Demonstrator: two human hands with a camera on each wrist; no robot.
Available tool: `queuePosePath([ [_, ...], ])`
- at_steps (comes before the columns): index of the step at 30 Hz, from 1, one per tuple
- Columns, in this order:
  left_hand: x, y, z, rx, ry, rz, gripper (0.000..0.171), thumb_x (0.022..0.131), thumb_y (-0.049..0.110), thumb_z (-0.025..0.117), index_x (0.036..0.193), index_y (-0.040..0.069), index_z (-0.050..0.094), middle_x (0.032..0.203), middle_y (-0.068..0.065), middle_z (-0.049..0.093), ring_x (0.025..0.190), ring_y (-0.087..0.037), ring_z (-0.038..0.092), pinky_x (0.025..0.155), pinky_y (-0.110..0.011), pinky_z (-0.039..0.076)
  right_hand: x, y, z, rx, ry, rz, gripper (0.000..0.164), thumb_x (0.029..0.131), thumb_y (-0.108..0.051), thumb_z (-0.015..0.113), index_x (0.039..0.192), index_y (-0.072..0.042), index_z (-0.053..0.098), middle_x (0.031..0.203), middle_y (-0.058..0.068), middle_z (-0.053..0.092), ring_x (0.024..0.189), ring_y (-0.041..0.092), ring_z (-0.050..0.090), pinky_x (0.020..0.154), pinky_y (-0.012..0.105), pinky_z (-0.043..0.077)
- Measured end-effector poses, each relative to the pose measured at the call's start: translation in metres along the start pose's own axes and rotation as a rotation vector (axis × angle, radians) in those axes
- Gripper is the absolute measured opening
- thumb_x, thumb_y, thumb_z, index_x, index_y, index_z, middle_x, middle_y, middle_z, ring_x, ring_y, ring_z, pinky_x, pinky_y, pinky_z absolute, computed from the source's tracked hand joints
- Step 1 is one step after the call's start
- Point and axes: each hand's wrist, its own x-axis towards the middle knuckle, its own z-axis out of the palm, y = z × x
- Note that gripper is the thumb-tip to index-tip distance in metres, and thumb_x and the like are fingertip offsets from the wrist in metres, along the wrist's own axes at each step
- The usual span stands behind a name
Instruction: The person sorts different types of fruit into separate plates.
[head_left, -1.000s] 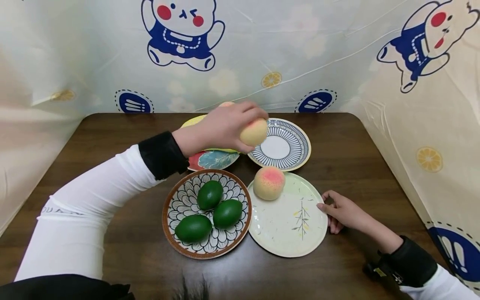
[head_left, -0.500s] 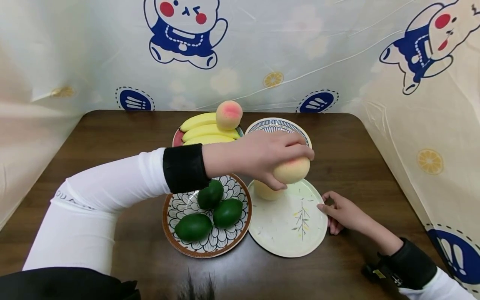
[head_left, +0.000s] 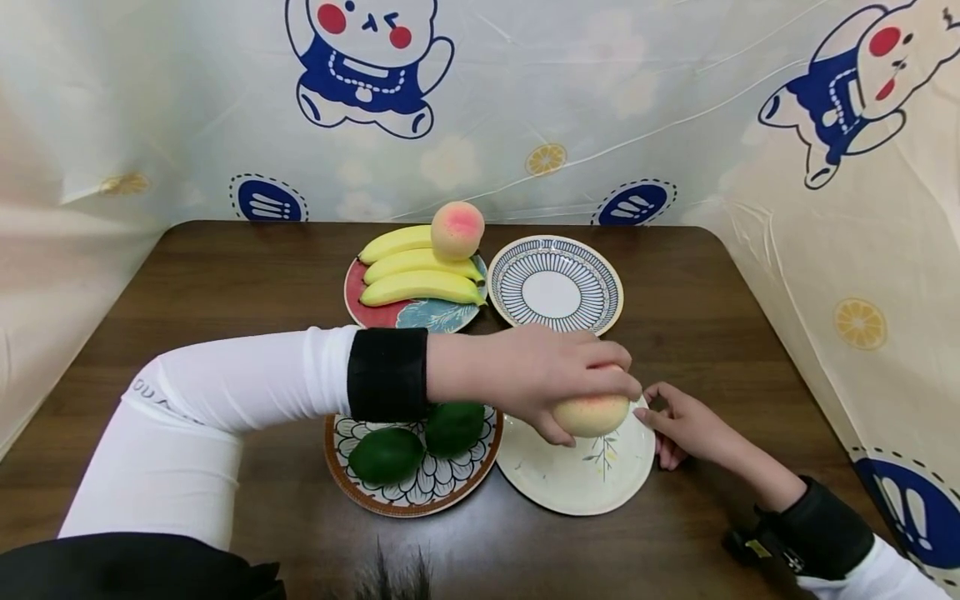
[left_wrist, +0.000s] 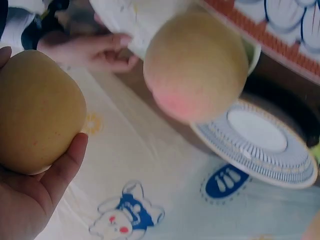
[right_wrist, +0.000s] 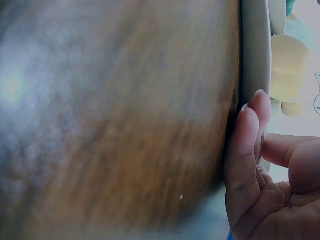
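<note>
My left hand point(head_left: 543, 371) grips a peach point(head_left: 592, 417) from above, over the pale green plate point(head_left: 558, 483) with a painted sprig. In the left wrist view, the thumb lies along the side of this held peach point(left_wrist: 40, 115). A second peach point(left_wrist: 197, 67) sits on the same plate; in the head view my left hand hides it. On the plate's right side, my right hand point(head_left: 686, 425) pinches the rim. The right wrist view shows the right fingertips point(right_wrist: 245, 130) against the outer side of the plate point(right_wrist: 256, 55).
A brown-rimmed plate point(head_left: 360, 493) with green, mango-like fruits point(head_left: 386, 456) stands at left, partly under my left sleeve. Behind are a red-and-blue plate point(head_left: 371, 315) bearing bananas point(head_left: 420, 287) and a peach point(head_left: 457, 231), and a blue-patterned plate point(head_left: 551, 292). A printed curtain point(head_left: 480, 100) hangs behind the table.
My left hand has carried the peach from beside the bananas toward the front right, over the pale green plate. The bananas and back peach have come into sight. The right hand stays at the rim.
</note>
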Motion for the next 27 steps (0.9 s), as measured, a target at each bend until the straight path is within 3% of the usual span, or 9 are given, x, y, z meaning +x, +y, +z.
queuePosePath([
  [7, 0.002, 0.004, 0.024, -0.008, -0.081, 0.037, 0.071, 0.085, 0.046, 0.08, 0.145, 0.02, 0.051, 0.145, -0.004, 0.054, 0.128, -0.019, 0.058, 0.107, -0.029, 0.049, -0.001, -0.002, 0.0, 0.013, -0.005, -0.009, 0.033, 0.107, -0.016, 0.054, 0.125, 0.008, 0.04, 0.061, 0.005, 0.064, 0.047, 0.013, 0.063, 0.048, 0.032, 0.057],
  [12, 0.001, 0.004, 0.037, -0.032, -0.166, 0.063, 0.07, 0.084, 0.043, 0.081, 0.144, 0.021, 0.052, 0.146, -0.002, 0.053, 0.128, -0.019, 0.058, 0.105, -0.03, 0.051, -0.001, -0.003, 0.001, 0.003, 0.0, 0.013, 0.036, 0.107, -0.018, 0.054, 0.127, 0.007, 0.039, 0.061, 0.004, 0.063, 0.048, 0.013, 0.063, 0.049, 0.031, 0.057],
  [17, -0.002, 0.003, 0.053, 0.02, -0.214, 0.085, 0.072, 0.083, 0.044, 0.081, 0.145, 0.024, 0.052, 0.144, 0.001, 0.055, 0.127, -0.017, 0.059, 0.099, -0.03, 0.054, -0.001, -0.004, 0.001, -0.009, 0.006, 0.036, 0.037, 0.107, -0.019, 0.055, 0.129, 0.007, 0.039, 0.062, 0.004, 0.062, 0.049, 0.015, 0.063, 0.05, 0.031, 0.058],
  [27, -0.006, -0.005, 0.068, 0.03, -0.271, 0.015, 0.074, 0.08, 0.043, 0.084, 0.145, 0.027, 0.052, 0.142, 0.002, 0.055, 0.125, -0.016, 0.058, 0.096, -0.03, 0.054, 0.0, -0.004, 0.0, -0.002, 0.0, 0.042, 0.037, 0.107, -0.018, 0.054, 0.129, 0.007, 0.038, 0.062, 0.004, 0.063, 0.05, 0.015, 0.064, 0.051, 0.032, 0.058],
])
